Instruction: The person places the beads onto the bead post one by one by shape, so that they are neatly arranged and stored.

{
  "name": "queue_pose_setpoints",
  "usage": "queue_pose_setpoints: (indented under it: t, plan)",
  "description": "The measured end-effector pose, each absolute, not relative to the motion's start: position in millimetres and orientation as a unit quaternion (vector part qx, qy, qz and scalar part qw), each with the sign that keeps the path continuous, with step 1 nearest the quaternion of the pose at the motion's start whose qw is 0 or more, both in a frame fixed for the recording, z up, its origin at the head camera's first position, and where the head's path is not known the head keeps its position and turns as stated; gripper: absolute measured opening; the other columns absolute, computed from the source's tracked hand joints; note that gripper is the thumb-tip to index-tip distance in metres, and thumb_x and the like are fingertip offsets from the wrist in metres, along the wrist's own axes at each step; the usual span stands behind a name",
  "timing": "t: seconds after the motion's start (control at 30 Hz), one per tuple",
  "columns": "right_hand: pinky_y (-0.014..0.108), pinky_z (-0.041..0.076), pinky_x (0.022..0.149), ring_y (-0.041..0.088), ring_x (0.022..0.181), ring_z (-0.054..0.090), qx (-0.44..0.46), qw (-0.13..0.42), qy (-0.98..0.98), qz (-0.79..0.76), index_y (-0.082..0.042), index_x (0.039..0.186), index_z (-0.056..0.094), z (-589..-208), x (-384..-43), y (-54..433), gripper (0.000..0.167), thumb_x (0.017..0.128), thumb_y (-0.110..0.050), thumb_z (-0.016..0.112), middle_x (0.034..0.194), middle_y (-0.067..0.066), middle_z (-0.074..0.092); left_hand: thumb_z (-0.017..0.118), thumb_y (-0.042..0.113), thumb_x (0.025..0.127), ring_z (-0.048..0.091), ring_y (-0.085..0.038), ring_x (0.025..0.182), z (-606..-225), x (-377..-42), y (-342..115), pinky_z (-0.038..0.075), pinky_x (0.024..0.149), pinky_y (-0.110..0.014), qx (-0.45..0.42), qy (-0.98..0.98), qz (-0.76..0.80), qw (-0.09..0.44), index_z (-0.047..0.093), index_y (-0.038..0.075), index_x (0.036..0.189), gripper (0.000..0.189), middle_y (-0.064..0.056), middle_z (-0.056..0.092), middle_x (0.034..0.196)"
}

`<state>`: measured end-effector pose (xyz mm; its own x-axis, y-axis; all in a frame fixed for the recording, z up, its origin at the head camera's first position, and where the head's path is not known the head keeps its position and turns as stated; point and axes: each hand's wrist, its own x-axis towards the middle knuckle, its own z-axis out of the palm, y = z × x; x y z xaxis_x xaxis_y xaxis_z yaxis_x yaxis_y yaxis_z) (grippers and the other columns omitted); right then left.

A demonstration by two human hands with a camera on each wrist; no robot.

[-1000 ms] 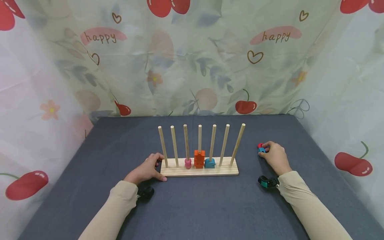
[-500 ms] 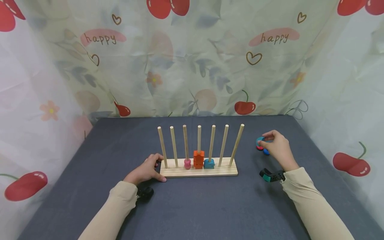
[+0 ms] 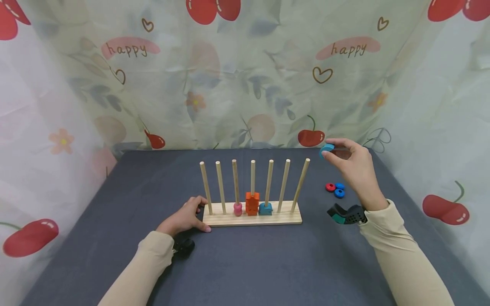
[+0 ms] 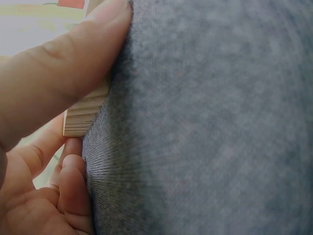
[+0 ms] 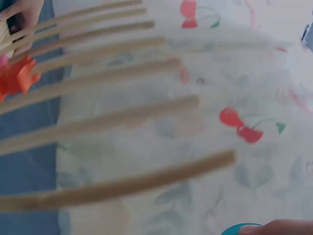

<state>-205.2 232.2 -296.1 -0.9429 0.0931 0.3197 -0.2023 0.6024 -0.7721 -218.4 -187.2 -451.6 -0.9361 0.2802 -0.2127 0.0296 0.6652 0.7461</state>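
Observation:
My left hand grips the left end of a wooden peg board, thumb at its front edge and fingers behind; the left wrist view shows the board's end between them. Several upright pegs stand on it. From the left, the third peg carries a pink bead, the fourth an orange block piece, the fifth a light-blue piece. My right hand pinches a light-blue bead, raised to the right of the rightmost peg. Only an edge of that bead shows in the right wrist view.
On the dark table cloth, right of the board, lie a red ring bead and two blue ring beads, close together. A patterned curtain hangs behind and along both sides.
My right hand has lifted the light-blue bead up off the table from beside the red and blue ring beads, which stay there. My left hand keeps its hold on the board.

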Motion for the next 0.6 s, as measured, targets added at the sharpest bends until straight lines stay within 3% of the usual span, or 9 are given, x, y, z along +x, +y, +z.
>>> queue_pose_setpoints:
  t: [0.1,0.3,0.6]
  plan:
    - [0.014,0.049,0.077,0.001,0.095,0.062,0.057,0.191,-0.859,0.472,-0.017,0.123,0.064,-284,-199,222,0.04,0.088,-0.036,0.069,0.114,-0.001,0.063,0.091,0.013,0.063,0.041,-0.03,0.108,-451,-219,-187,0.037,0.092,-0.046,0.089,0.898,0.401,0.157,0.048,0.001,0.125,0.077,-0.017,0.043,0.119]
    - [0.014,0.05,0.083,0.003,0.097,0.064,0.113,0.211,-0.819,0.522,-0.009,0.121,0.065,-265,-187,201,0.037,0.088,-0.023,0.071,0.111,-0.004,0.063,0.091,0.013,0.064,0.041,-0.03,0.109,-451,-218,-188,0.037,0.093,-0.047,0.09,0.896,0.403,0.16,0.048,0.001,0.125,0.076,-0.017,0.042,0.121]
    - [0.015,0.05,0.083,0.003,0.099,0.062,0.164,0.189,-0.805,0.538,-0.004,0.125,0.059,-267,-184,177,0.039,0.089,-0.013,0.07,0.123,0.006,0.06,0.091,0.014,0.064,0.042,-0.031,0.11,-452,-219,-188,0.037,0.094,-0.049,0.091,0.897,0.401,0.16,0.047,0.002,0.126,0.077,-0.017,0.042,0.122]
